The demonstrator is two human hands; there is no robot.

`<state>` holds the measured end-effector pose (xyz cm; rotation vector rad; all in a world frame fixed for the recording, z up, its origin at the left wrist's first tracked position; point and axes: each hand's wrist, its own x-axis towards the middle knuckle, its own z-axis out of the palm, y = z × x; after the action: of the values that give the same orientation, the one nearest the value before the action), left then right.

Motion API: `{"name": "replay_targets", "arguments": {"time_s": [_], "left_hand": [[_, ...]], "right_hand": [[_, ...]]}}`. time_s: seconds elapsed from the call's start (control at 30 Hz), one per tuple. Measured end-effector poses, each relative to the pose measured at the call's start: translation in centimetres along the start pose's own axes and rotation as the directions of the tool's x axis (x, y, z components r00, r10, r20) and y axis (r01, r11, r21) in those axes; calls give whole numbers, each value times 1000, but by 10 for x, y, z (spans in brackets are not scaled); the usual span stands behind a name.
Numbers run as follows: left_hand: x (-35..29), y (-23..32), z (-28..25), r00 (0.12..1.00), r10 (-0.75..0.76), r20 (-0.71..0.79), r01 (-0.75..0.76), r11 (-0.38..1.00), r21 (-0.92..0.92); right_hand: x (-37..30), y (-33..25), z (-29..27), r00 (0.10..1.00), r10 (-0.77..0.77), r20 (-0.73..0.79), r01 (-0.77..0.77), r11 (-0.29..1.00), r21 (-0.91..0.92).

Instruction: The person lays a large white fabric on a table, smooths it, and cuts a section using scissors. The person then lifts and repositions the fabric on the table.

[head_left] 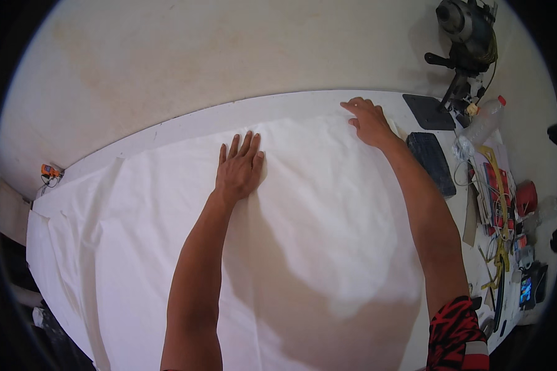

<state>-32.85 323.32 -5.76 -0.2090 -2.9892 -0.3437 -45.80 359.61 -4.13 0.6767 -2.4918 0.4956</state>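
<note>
A large white cloth [136, 247] is spread over a white table [185, 123] and covers most of it. My left hand [238, 167] lies flat on the cloth near its far edge, fingers spread. My right hand [368, 120] presses down at the cloth's far right corner, fingers apart and reaching toward the table's far edge. Neither hand grips anything. Soft folds run through the cloth between and below my hands.
A black cutting machine [467, 31] stands at the far right. Beside it lie a black plate [428, 111], a dark oblong case [433, 162], a clear plastic bottle [484, 120], and a clutter of tools and tape [501, 210]. A small orange object [49, 171] sits at the left edge.
</note>
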Motion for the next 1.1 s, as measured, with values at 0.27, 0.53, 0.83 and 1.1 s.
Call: {"name": "replay_targets", "arguments": {"time_s": [0.27, 0.53, 0.83, 1.1], "left_hand": [[16, 17, -16, 984, -110, 139, 102, 993, 65], [21, 62, 9, 974, 218, 56, -213, 974, -74], [39, 96, 23, 997, 45, 58, -48, 998, 49], [46, 92, 29, 997, 58, 55, -59, 998, 27]], "right_hand": [[-5, -7, -9, 995, 3, 101, 11, 990, -139], [-58, 6, -62, 996, 67, 51, -43, 920, -388], [-15, 64, -9, 677, 736, -4, -703, 644, -302], [-51, -49, 5, 932, 210, 296, -162, 970, -179]]}}
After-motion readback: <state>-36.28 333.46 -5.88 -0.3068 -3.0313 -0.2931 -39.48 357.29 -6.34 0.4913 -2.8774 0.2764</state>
